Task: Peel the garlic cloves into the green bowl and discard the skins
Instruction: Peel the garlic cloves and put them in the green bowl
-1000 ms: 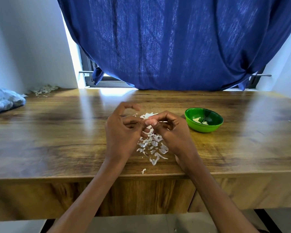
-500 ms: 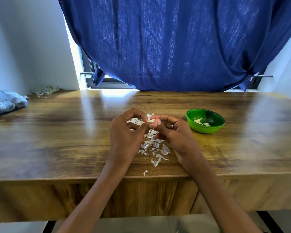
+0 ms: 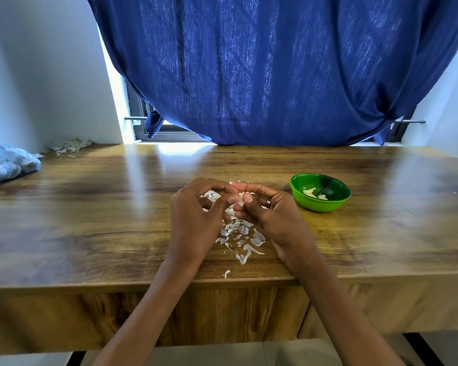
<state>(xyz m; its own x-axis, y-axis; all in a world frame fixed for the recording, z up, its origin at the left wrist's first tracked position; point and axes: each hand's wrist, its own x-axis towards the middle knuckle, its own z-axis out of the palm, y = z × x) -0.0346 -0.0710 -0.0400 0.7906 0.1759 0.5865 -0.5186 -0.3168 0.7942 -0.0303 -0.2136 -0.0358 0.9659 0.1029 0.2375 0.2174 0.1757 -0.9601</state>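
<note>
My left hand (image 3: 196, 220) and right hand (image 3: 273, 215) met fingertip to fingertip over the pile of skins (image 3: 242, 239), both curled and pinching one garlic clove (image 3: 240, 198) just left of the green bowl (image 3: 320, 192) on the wooden table (image 3: 90, 220). Only a pale sliver of the clove showed between my thumbs; the rest was hidden, and I could not tell how much skin clung. Peeled cloves (image 3: 313, 193) lay inside that bowl.
</note>
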